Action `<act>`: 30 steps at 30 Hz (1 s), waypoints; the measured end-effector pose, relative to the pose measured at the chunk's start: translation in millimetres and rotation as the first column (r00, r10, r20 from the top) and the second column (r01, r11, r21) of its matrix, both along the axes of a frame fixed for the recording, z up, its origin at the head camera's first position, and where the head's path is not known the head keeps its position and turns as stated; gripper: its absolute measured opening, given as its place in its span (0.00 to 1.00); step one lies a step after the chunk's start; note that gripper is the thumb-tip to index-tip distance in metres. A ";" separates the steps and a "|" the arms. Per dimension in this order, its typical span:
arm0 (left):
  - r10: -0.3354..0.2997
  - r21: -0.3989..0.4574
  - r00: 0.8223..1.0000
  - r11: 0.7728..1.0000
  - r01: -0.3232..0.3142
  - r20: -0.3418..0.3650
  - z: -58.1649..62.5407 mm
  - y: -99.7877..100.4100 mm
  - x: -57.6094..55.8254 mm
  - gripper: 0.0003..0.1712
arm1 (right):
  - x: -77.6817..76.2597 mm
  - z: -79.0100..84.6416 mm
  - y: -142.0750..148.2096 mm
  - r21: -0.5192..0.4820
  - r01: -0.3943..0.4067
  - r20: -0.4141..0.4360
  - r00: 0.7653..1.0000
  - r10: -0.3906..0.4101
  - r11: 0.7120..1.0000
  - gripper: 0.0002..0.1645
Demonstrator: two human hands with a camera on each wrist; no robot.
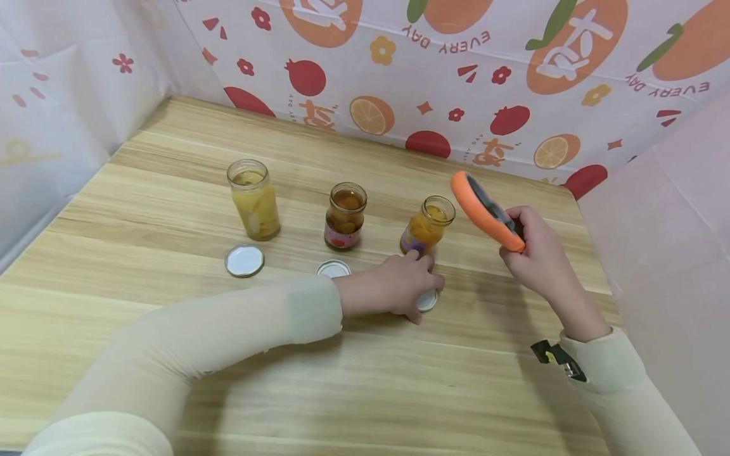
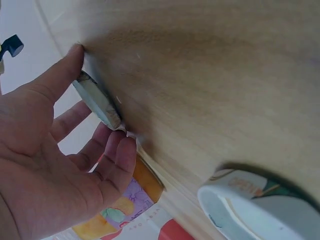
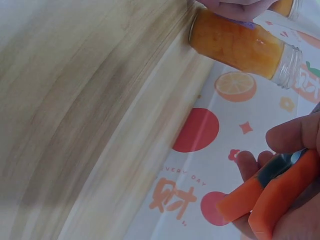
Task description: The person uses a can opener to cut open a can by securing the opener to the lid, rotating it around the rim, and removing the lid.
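My left hand (image 1: 402,285) reaches down over a white-lined jar lid (image 1: 426,300) close at the table, thumb and fingers curled round its rim. Just beyond the fingers stands an uncapped glass jar of orange fruit (image 1: 429,229) with a purple label. In the left wrist view the lid (image 2: 97,102) sits between thumb and fingertips. My right hand (image 1: 533,250) holds up an orange and dark grey jar opener (image 1: 485,212), raised to the right of that jar. The right wrist view shows the opener's two orange arms (image 3: 280,200) in the grip.
An uncapped jar of brown liquid and fruit (image 1: 345,218) stands mid-table, with an upturned lid (image 1: 333,268) before it. At the left is a taller uncapped jar of yellow fruit (image 1: 255,202), its lid (image 1: 244,260) in front. A fruit-printed curtain (image 1: 342,76) hangs behind the wooden table (image 1: 399,392).
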State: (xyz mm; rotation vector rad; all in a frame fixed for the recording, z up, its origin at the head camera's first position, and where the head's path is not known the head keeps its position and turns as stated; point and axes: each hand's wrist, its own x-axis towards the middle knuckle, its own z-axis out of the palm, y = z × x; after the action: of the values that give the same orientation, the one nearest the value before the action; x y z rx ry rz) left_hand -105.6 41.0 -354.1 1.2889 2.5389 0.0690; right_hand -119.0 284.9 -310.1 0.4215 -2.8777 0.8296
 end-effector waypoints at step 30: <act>0.153 0.511 0.986 0.854 -0.097 -0.068 38.9 -113.0 53.8 0.30 | -13.6 -63.8 26.9 0.393 -0.013 0.331 0.935 -0.128 0.919 0.56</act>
State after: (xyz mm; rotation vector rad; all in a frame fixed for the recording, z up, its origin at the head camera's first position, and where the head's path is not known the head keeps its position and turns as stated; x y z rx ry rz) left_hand -51.9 -72.1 -315.2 1.3177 2.8049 0.7656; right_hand -132.6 311.8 -373.9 0.2352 -3.3815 0.3374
